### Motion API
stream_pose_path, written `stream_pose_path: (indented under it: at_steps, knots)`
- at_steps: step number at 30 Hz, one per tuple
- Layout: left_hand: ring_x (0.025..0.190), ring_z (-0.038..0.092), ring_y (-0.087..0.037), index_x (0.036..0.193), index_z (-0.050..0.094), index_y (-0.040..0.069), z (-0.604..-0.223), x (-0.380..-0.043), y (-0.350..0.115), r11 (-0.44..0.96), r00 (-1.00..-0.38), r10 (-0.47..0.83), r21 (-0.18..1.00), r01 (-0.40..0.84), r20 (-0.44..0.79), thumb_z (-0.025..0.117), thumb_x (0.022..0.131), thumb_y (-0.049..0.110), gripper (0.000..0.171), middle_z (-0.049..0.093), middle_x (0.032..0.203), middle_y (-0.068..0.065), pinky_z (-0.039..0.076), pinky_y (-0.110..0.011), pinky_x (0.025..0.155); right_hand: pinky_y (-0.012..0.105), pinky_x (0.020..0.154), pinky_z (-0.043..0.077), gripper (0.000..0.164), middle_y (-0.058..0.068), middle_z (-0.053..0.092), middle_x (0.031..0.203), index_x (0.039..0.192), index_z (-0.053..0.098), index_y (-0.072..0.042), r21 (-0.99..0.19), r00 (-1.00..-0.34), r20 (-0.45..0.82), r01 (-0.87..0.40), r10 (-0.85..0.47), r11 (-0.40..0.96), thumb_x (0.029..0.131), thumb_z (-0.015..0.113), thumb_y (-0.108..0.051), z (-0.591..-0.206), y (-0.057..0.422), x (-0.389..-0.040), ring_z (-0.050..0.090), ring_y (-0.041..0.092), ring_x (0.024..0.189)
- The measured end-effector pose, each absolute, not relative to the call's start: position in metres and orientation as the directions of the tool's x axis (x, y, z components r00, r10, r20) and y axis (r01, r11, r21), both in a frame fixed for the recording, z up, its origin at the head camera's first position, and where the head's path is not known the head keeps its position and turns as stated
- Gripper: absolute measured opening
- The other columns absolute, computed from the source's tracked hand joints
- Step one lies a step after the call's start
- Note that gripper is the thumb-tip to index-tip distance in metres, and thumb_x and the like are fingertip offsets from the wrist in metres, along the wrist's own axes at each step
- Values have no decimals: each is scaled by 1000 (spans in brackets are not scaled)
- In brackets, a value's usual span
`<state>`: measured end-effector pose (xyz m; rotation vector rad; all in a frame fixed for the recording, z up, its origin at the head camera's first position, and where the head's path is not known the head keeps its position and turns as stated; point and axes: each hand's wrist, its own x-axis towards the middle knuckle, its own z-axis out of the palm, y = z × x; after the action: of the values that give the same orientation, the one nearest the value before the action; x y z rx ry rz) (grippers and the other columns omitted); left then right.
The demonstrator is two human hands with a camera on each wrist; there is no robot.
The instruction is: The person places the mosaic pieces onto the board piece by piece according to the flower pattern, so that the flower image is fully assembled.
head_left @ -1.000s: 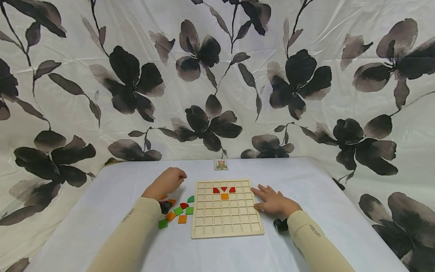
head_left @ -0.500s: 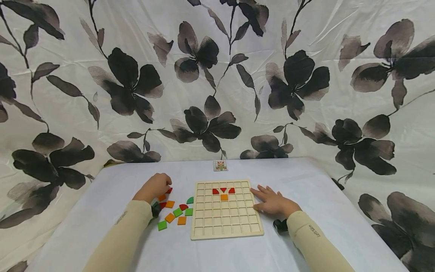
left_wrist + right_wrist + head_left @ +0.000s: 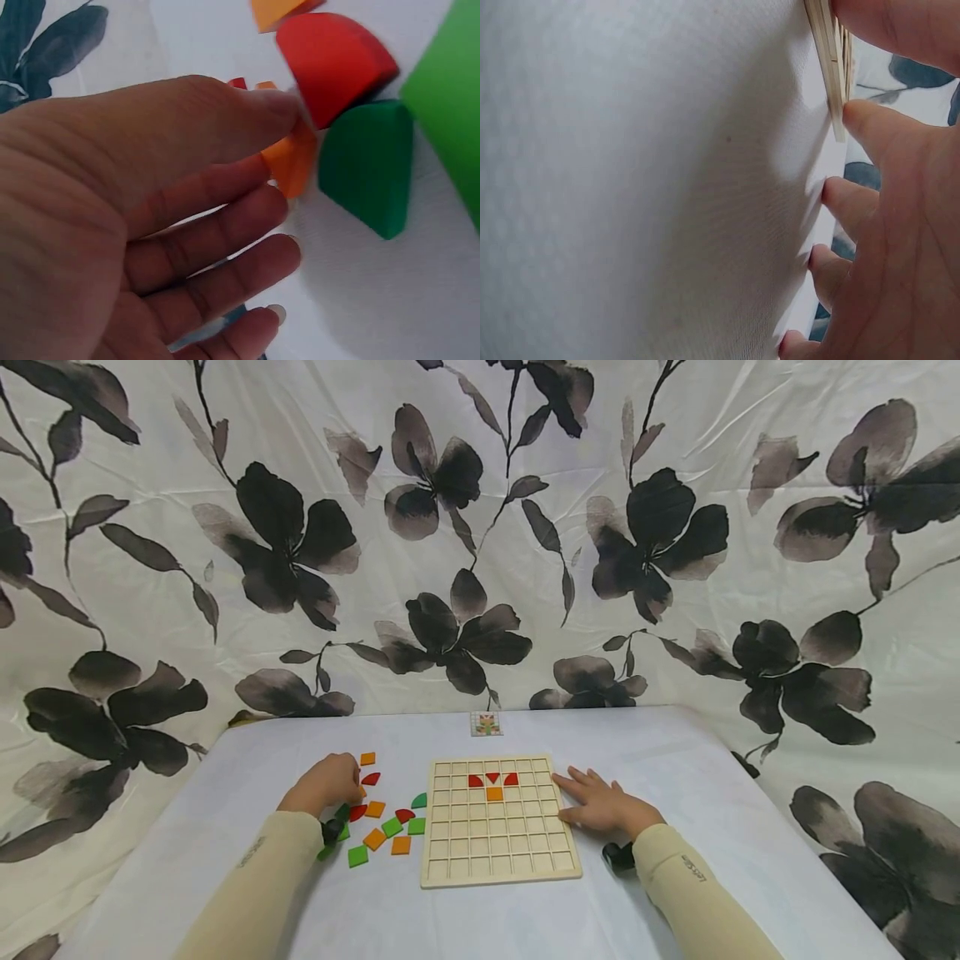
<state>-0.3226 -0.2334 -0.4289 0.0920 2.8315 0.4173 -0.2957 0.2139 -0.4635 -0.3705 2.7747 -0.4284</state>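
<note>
In the head view my left hand (image 3: 324, 783) is low among loose coloured tiles left of the wooden grid board (image 3: 501, 864). The left wrist view shows its thumb and index finger pinching an orange tile (image 3: 296, 161), partly hidden by the thumb; the other fingers are loosely bent. A red quarter-round tile (image 3: 334, 64) and a dark green one (image 3: 367, 161) lie just beyond. My right hand (image 3: 606, 803) rests spread at the board's right edge, thumb and index fingertip touching it. Two red quarter-rounds, a red triangle (image 3: 492, 777) and an orange square (image 3: 494, 794) sit in the grid.
A small pattern card (image 3: 487, 724) lies at the table's far edge. Several green, orange and red tiles, among them a green square (image 3: 358, 856), are scattered between the left forearm and the board. A flower-printed cloth (image 3: 555, 552) hangs behind the white table (image 3: 517, 927).
My left hand has moved left and toward me, uncovering an orange tile and a red quarter-round beyond its fingers. My right hand has stayed at the board's edge.
</note>
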Motion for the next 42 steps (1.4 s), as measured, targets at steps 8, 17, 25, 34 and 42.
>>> stream_pose_path:
  at_steps: [8,17,25,34,42]
  knots:
    - [76,52,-22,92,63,3,-429,-319,-232,952,-960,146,296,72,-238,72,79,16,20,60,83,-6,49,-37,72,70,111,9,69,9,21,161,153,29,-27,-335,-917,-264,-202,-298,920,92,55,-45,-464,214,-296,13,42,148]
    - [79,54,-19,99,66,8,-425,-322,-190,919,-961,235,355,171,-145,75,81,21,24,63,91,-4,51,-37,78,70,111,9,68,10,21,161,152,30,-26,-337,-918,-263,-201,-297,920,92,55,-44,-459,214,-292,13,42,148]
    - [84,53,-18,101,68,9,-429,-321,-147,880,-950,304,403,252,-69,76,81,23,26,63,92,-1,49,-35,81,70,111,8,68,10,21,161,153,29,-26,-338,-917,-272,-193,-292,921,92,55,-44,-458,212,-292,12,42,148]
    - [85,53,-17,98,67,12,-434,-322,-107,855,-937,349,418,306,-29,76,79,20,22,62,92,0,49,-35,83,71,110,9,69,11,22,161,153,30,-25,-334,-917,-261,-209,-303,919,92,55,-45,-459,214,-293,14,43,148]
    - [81,52,-16,97,69,10,-438,-319,-82,834,-914,405,421,356,-30,76,80,22,22,62,90,0,48,-34,81,71,111,9,69,10,21,161,153,29,-26,-329,-917,-267,-202,-296,922,91,55,-46,-461,214,-295,13,42,148]
